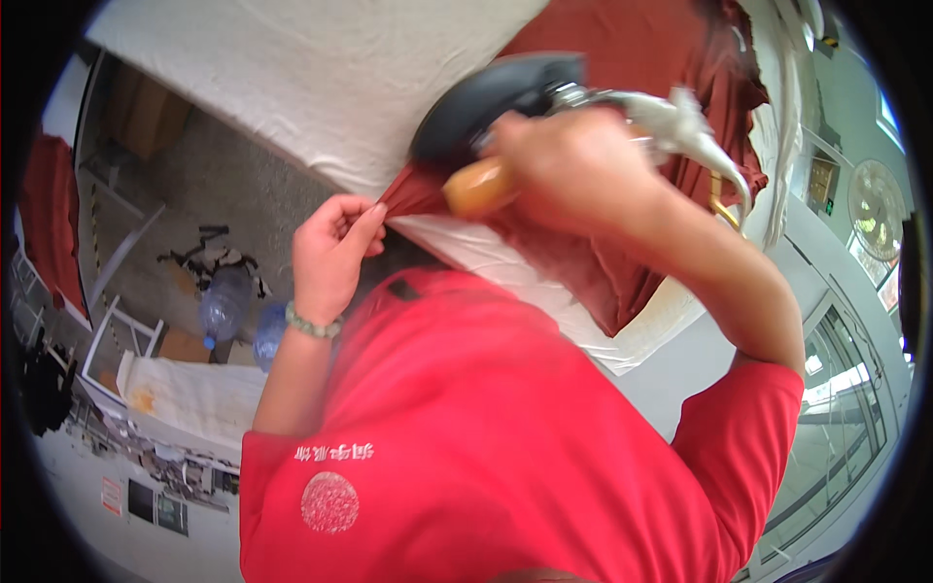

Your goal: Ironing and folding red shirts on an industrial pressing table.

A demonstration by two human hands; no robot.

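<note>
Red cloth (622, 39), dark and a bit wrinkly, lies on the bench (292, 68), which has a white cover on it. One corner of the cloth is pulled out to a thin point at the bench's near edge. The person's left grip (335, 243) has that point pinched between thumb and fingers. The right grip (573, 170) is wrapped around the wooden handle (476, 189) of a black iron (466, 112). That hand is blurry, so each finger is hard to see. The iron is right by the pinched corner; I cannot tell if it presses on the cloth. Something white and floppy (685, 126) is at the back of the iron. On the left wrist is a green bead bracelet (313, 325). The person wears a bright red shirt (505, 408). Off to the left are two big blue bottles (225, 303), and far to the right is a round fan (875, 209).
</note>
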